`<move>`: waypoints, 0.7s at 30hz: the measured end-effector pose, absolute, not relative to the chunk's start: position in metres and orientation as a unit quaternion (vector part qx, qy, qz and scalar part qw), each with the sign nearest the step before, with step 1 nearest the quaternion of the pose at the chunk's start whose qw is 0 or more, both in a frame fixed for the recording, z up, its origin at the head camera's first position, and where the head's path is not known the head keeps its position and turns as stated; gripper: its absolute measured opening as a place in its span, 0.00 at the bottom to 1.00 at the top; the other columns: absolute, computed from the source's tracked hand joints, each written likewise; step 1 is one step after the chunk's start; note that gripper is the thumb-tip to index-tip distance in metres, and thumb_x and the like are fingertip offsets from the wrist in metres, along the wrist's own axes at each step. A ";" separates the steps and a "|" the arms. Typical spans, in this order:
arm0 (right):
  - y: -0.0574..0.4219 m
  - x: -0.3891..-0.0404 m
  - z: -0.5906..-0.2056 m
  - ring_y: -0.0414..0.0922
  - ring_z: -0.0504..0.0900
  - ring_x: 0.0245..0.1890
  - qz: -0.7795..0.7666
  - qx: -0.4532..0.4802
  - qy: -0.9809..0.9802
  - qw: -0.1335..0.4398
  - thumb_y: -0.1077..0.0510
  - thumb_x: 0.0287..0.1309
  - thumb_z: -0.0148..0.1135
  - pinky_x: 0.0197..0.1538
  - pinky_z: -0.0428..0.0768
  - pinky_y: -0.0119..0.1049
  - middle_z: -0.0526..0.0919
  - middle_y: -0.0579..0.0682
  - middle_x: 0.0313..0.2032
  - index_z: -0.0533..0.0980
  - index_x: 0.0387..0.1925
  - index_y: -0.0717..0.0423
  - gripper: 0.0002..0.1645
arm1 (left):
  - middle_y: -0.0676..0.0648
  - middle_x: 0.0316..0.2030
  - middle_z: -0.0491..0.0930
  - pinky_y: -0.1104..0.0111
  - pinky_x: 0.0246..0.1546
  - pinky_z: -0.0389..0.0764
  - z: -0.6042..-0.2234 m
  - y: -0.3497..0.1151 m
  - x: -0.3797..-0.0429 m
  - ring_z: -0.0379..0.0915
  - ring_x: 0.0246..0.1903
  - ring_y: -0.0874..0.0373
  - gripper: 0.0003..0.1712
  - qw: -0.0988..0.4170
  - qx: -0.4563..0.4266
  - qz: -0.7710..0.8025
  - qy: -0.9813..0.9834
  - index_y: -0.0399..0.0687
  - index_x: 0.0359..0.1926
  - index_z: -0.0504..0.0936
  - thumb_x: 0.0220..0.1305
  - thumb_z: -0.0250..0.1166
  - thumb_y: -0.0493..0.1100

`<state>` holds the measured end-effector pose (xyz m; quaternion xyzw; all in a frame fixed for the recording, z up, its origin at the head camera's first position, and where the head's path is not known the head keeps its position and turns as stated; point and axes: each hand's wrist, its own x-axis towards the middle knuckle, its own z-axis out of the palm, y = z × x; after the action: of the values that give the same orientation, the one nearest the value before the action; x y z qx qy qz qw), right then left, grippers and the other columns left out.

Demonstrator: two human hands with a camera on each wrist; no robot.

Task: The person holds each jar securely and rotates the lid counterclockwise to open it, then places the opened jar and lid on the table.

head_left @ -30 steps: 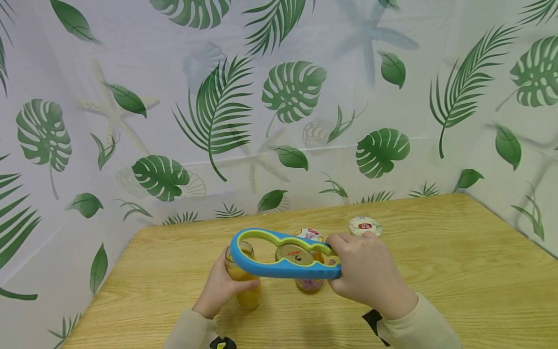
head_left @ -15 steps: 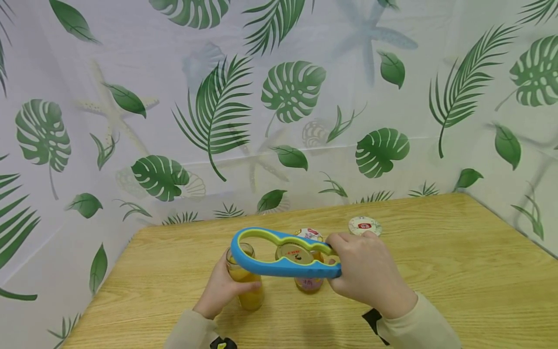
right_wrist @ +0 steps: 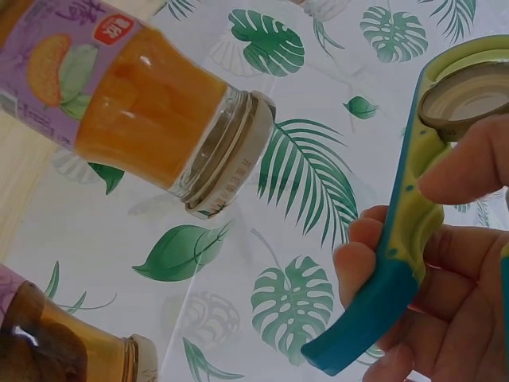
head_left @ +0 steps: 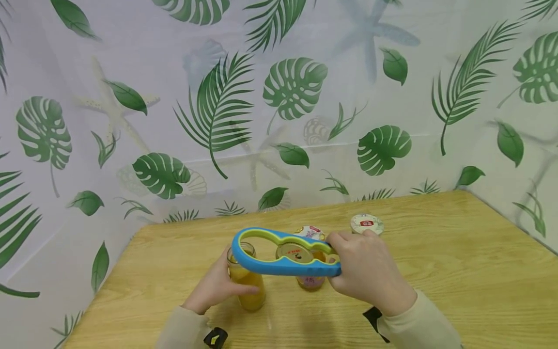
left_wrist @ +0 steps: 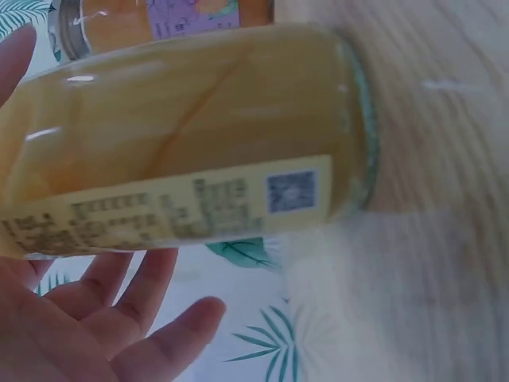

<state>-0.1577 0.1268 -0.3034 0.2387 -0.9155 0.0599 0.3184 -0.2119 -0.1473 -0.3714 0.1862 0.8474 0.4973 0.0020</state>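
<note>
Left of centre on the tabletop [head_left: 152, 286]: your left hand [head_left: 218, 286] is wrapped round the glass jar [head_left: 252, 293], thumb across its near side.
Glass jar: yellow contents, lidless mouth towards the head camera; the left wrist view shows you a pale printed label [left_wrist: 223, 208] with a square code. You cannot tell whether its base touches the wood.
Right hand: yours [head_left: 370, 271] grips the opener [head_left: 283, 268] by its handle end, fingers curled round it.
Opener: blue outside, yellow-green and scalloped inside. It is held above the wood, its rounded end overlapping the jar's mouth in the head view; you cannot tell whether they touch.
Lid: the round metal lid [head_left: 294, 252] sits inside the opener's frame, between its two sides, printed face towards the head camera; your right wrist view shows its hollow underside.
Purple-label jar: this capped jar [head_left: 310, 283] stands just behind the opener, which partly hides it; it holds orange contents.
Round white top: the one with the red mark [head_left: 367, 223] lies beyond your right hand.
Backdrop: white cloth [head_left: 331, 160] printed with green leaves rises behind the tabletop.
</note>
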 end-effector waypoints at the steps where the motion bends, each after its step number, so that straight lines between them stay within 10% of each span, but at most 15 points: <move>1: 0.127 -0.158 -0.304 0.36 0.62 0.14 0.059 0.239 -0.914 0.321 0.58 0.23 0.62 0.21 0.59 0.31 0.71 0.41 0.17 0.73 0.24 0.55 0.15 | 0.47 0.52 0.68 0.50 0.53 0.60 -0.369 -0.148 -0.211 0.62 0.53 0.50 0.53 -0.005 0.190 0.483 0.855 0.48 0.61 0.57 0.33 0.77 0.44; 15: 0.125 -0.160 -0.306 0.35 0.63 0.14 0.059 0.247 -0.912 0.321 0.60 0.24 0.60 0.19 0.58 0.30 0.72 0.41 0.17 0.73 0.23 0.55 0.13 | 0.53 0.42 0.72 0.65 0.31 0.72 -0.362 -0.151 -0.214 0.66 0.39 0.53 0.37 -0.054 0.134 0.440 0.886 0.53 0.50 0.72 0.33 0.76 0.45; 21: 0.124 -0.161 -0.307 0.36 0.63 0.14 0.057 0.244 -0.916 0.313 0.60 0.22 0.60 0.19 0.58 0.30 0.72 0.41 0.17 0.74 0.23 0.55 0.14 | 0.46 0.45 0.72 0.60 0.38 0.74 -0.367 -0.157 -0.217 0.67 0.44 0.50 0.38 -0.086 0.087 0.455 0.882 0.45 0.52 0.68 0.37 0.75 0.45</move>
<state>-0.1614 0.1242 -0.3069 0.2443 -0.9159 0.0571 0.3134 -0.2170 -0.1570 -0.3673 0.0869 0.8821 0.4550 -0.0862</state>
